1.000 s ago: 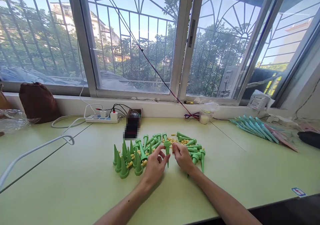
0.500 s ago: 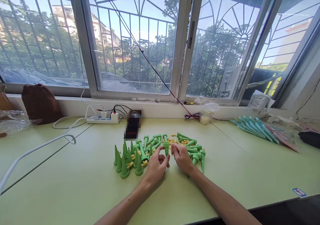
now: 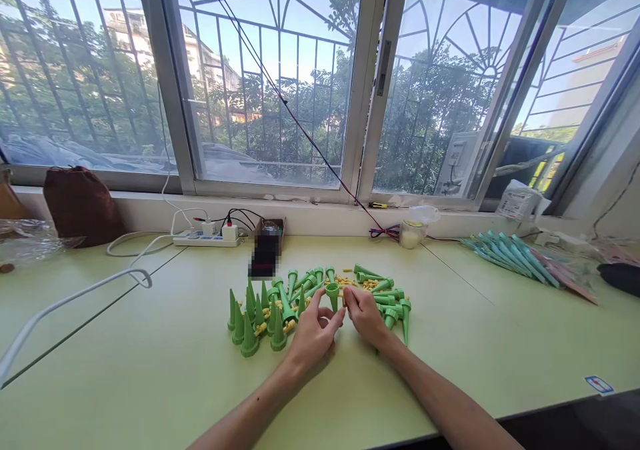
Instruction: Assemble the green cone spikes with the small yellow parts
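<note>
Between the fingers of my left hand (image 3: 314,333) is a green plastic spike (image 3: 333,298), its wide open end up and its tip down. My right hand (image 3: 366,315) is closed beside it, pinching a small yellow plastic piece (image 3: 343,299) close to the spike's side. To the left, several green spikes (image 3: 249,337) stand point up on their caps, with yellow pieces (image 3: 289,327) among them. More green spikes (image 3: 383,285) lie on their sides behind and to the right of my hands. A heap of small yellow pieces (image 3: 345,281) lies behind the held spike.
A power strip (image 3: 206,239) with cables and a small box (image 3: 276,231) stand at the back by the window. A brown bag (image 3: 83,207) is at the left. A lidded jar (image 3: 411,234) and turquoise packets (image 3: 510,257) lie toward the right rear.
The held spike has tipped so that its open top now faces me more. My left thumb and fingers have shifted on it. My right hand has stayed almost in place.
</note>
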`<state>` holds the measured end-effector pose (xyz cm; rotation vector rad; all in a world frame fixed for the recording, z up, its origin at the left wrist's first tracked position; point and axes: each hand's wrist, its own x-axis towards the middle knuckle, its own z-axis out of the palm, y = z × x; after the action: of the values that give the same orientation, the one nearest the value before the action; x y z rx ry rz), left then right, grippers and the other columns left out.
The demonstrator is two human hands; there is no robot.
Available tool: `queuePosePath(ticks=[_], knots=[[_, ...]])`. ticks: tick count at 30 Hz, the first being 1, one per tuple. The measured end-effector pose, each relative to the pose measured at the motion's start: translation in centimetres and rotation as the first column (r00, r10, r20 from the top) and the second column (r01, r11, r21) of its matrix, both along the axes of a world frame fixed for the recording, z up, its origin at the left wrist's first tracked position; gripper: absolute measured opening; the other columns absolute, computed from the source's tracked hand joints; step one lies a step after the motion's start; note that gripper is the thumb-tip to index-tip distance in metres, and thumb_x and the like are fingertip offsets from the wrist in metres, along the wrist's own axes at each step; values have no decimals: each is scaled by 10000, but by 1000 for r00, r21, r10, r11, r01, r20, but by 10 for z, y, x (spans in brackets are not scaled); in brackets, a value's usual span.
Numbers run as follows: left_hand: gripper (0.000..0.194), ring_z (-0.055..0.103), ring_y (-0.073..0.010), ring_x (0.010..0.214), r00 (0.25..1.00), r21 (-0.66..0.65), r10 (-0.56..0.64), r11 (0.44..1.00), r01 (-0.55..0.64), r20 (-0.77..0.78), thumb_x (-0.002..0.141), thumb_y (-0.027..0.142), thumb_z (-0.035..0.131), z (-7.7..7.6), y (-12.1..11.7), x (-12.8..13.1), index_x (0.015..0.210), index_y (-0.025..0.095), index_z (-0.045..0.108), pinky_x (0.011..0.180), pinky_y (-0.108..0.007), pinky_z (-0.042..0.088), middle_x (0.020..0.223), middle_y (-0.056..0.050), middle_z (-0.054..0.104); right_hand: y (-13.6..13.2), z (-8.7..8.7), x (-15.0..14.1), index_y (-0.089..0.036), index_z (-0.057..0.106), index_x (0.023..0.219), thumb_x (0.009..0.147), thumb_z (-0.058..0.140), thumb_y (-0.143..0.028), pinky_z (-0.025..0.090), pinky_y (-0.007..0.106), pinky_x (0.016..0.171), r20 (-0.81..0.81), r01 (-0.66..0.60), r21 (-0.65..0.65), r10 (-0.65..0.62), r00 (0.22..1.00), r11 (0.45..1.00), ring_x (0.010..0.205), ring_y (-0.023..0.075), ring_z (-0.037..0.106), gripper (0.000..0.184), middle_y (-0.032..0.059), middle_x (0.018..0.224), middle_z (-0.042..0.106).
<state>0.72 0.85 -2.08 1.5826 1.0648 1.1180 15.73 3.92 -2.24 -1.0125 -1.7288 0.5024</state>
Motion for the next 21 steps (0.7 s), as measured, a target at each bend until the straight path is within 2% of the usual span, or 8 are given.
queuePosePath(ticks=[2,5,8,11,14,17,21], knots=[[713,579,-111,434,1000,10,2,1000,-2,5,867,563,592,1,-1,0,1420,205,318,423,-220,464,790,7,671,0,-1,0,-221,396,637,1014,338,-445,299,270,517,-7,-2,-7,2,1000,1000,511,129,365,442,-35,541,417],[656,617,-105,486,1000,-1,3,1000,-2,27,872,579,577,3,-1,0,1386,233,361,452,-228,505,956,-35,674,0,-1,0,-224,390,637,1013,338,-453,296,269,516,-16,-3,-13,3,1000,1000,509,129,354,442,-38,537,405],[606,630,-101,490,998,-14,-6,1000,7,59,880,620,533,4,-1,0,1340,247,409,391,-212,478,1056,-64,660,-1,1,0,-224,414,646,1013,333,-459,303,270,519,-11,-15,-30,14,1000,999,505,134,367,444,-39,530,399],[583,618,-116,447,994,-27,-24,999,27,109,891,670,458,4,1,1,1274,230,476,332,-194,429,841,-12,651,-2,3,-1,-217,445,652,1018,324,-461,323,272,540,13,-18,-15,18,1000,1000,520,138,399,456,-27,551,434],[643,586,-137,394,984,-67,-23,997,35,178,889,716,389,5,3,2,1228,186,519,320,-198,428,568,60,524,-3,3,-1,-211,458,652,1023,332,-457,337,271,563,38,-19,11,18,999,1000,552,141,432,462,-10,592,483],[650,586,-143,389,979,-67,-16,997,30,203,864,726,427,7,3,2,1188,175,551,312,-200,432,534,73,484,-2,1,-1,-206,467,652,1026,347,-450,341,267,568,47,-22,22,21,999,1000,564,139,447,462,-8,604,503],[550,595,-134,405,988,-6,-42,999,44,149,883,649,485,9,1,1,1174,188,559,320,-196,449,575,65,507,0,-2,0,-202,462,653,1026,354,-443,318,265,545,53,-8,31,6,999,999,550,131,423,457,-14,597,491]])
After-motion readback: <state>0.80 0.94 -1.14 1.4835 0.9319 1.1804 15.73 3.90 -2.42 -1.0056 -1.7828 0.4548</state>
